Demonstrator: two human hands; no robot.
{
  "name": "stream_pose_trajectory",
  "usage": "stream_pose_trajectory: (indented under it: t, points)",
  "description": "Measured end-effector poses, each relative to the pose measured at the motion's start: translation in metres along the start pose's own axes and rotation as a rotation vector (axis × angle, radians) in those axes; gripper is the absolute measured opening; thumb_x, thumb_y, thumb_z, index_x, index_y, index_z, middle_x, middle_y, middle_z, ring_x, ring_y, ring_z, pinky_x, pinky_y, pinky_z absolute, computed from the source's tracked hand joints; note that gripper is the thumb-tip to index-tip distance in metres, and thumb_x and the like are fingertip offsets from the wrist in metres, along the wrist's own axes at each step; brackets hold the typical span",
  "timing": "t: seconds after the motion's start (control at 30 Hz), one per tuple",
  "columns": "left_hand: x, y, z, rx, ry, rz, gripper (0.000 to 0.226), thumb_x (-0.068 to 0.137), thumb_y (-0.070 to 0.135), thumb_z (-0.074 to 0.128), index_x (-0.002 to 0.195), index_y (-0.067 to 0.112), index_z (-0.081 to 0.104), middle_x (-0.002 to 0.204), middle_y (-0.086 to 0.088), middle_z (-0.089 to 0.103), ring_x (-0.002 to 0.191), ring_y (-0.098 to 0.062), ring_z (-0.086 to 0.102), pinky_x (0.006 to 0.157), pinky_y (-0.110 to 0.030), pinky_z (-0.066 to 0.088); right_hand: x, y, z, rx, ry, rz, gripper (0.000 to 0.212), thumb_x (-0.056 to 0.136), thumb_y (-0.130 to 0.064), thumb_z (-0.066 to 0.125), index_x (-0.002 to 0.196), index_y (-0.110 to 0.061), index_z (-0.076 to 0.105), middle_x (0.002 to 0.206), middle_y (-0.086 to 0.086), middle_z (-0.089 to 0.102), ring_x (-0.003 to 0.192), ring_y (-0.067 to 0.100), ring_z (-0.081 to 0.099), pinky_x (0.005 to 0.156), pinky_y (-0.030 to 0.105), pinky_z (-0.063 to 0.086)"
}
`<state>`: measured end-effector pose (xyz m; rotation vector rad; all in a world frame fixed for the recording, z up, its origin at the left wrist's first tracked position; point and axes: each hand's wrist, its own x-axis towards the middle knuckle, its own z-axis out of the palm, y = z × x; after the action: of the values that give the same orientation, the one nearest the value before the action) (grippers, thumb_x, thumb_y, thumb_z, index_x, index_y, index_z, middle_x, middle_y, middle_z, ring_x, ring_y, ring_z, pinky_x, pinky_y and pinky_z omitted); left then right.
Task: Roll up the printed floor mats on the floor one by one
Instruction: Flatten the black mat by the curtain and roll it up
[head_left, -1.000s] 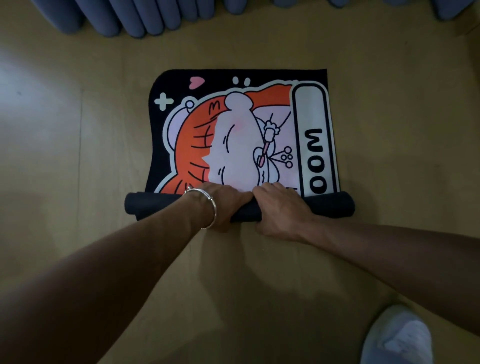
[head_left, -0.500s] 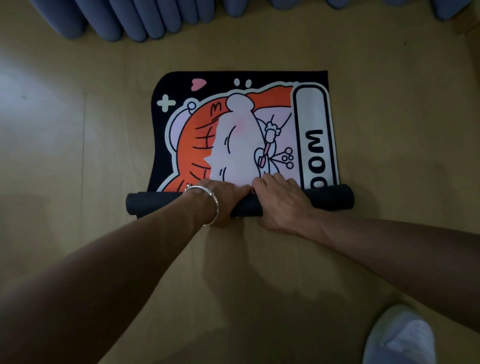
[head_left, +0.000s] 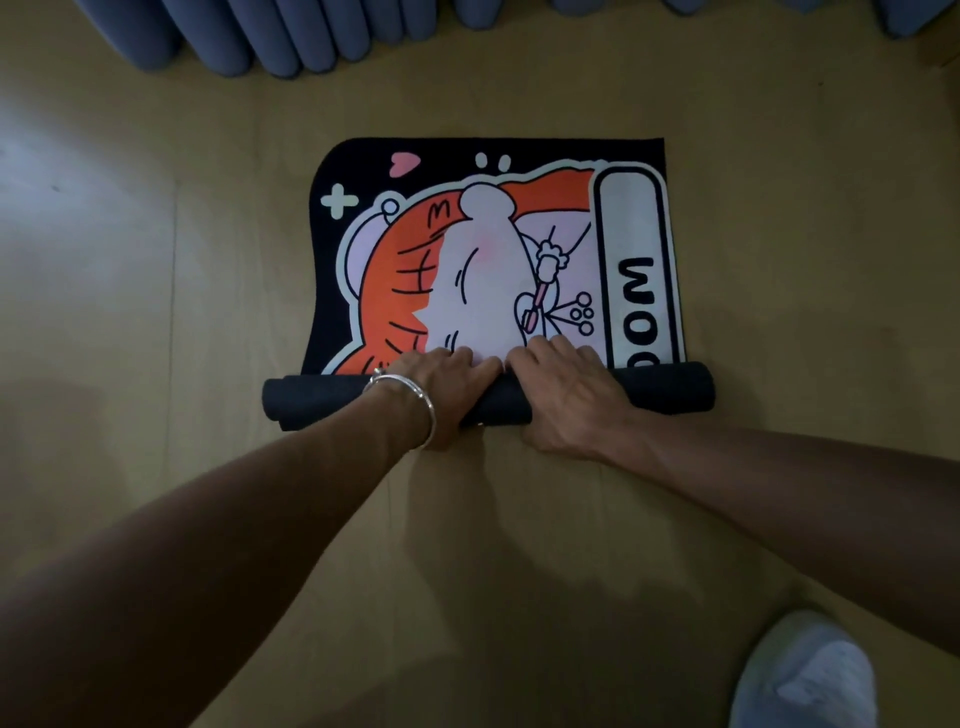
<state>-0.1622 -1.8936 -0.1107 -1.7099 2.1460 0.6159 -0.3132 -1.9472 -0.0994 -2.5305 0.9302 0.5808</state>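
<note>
The black soft floor mat with an orange cartoon print (head_left: 467, 249) lies in the middle of the tan wooden floor (head_left: 156, 364), its near end rolled up, with the left hand (head_left: 441, 379) and right hand (head_left: 561, 395) side by side gripping the roll (head_left: 670, 387), so I think next they must push it on, tight and straight.
</note>
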Motion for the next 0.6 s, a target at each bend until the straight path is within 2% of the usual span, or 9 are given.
stream_pose_trajectory:
  t: [0.13,0.23,0.3,0.37,0.43,0.5,0.6]
  points:
    - [-0.001,-0.005,-0.009,-0.087,-0.023,0.006,0.056,0.087,0.036,0.060,0.134,0.025,0.031,0.114,-0.004,0.052,0.097,-0.021,0.056,0.077,-0.033,0.048,0.004,0.001,-0.001,0.035,-0.006,0.017,0.046,0.078,-0.028,0.066,0.117,-0.021,0.042,0.112,0.002,0.045,0.108,0.021,0.042,0.088,0.037,0.034]
    - [-0.015,-0.011,-0.005,-0.047,0.090,0.010,0.066,0.087,0.040,0.057,0.141,0.028,0.021,0.122,-0.002,0.045,0.106,-0.021,0.050,0.085,-0.034,0.047,0.012,0.004,-0.008,0.112,-0.086,0.018,0.043,0.078,-0.031,0.065,0.113,-0.021,0.043,0.102,0.000,0.042,0.103,0.019,0.043,0.082,0.034,0.035]
    - [-0.022,-0.016,-0.002,0.003,0.120,-0.020,0.064,0.086,0.040,0.058,0.139,0.026,0.024,0.125,-0.003,0.043,0.111,-0.021,0.047,0.090,-0.035,0.044,0.015,0.008,-0.010,0.132,-0.103,0.004,0.037,0.077,-0.032,0.066,0.103,-0.023,0.041,0.098,-0.001,0.040,0.098,0.018,0.043,0.075,0.031,0.033]
    - [-0.021,-0.015,-0.003,-0.010,0.060,-0.079,0.055,0.086,0.037,0.059,0.132,0.024,0.032,0.122,-0.003,0.047,0.108,-0.021,0.049,0.087,-0.035,0.045,0.013,0.008,-0.008,0.122,-0.094,-0.003,0.036,0.077,-0.031,0.066,0.099,-0.023,0.039,0.097,-0.001,0.038,0.097,0.018,0.042,0.074,0.031,0.032]
    - [-0.015,-0.013,-0.009,-0.065,-0.033,-0.123,0.049,0.085,0.034,0.061,0.128,0.023,0.039,0.114,-0.004,0.052,0.100,-0.020,0.053,0.081,-0.032,0.046,0.009,0.007,-0.003,0.036,-0.029,-0.039,0.038,0.077,-0.029,0.066,0.105,-0.021,0.041,0.100,-0.001,0.038,0.100,0.018,0.041,0.080,0.033,0.034]
    - [-0.006,-0.015,-0.021,-0.144,-0.160,-0.114,0.047,0.083,0.030,0.064,0.125,0.022,0.045,0.108,-0.003,0.057,0.094,-0.019,0.057,0.081,-0.032,0.049,0.008,0.007,-0.003,-0.048,0.040,-0.059,0.042,0.077,-0.029,0.067,0.110,-0.021,0.041,0.104,-0.002,0.041,0.100,0.017,0.042,0.087,0.036,0.034]
    - [0.001,-0.016,-0.036,-0.181,-0.374,-0.080,0.047,0.081,0.027,0.069,0.123,0.020,0.049,0.110,-0.004,0.062,0.096,-0.019,0.059,0.081,-0.028,0.046,0.009,0.011,-0.008,-0.014,0.013,-0.053,0.037,0.077,-0.030,0.067,0.097,-0.024,0.037,0.095,-0.004,0.038,0.093,0.015,0.043,0.078,0.033,0.034]
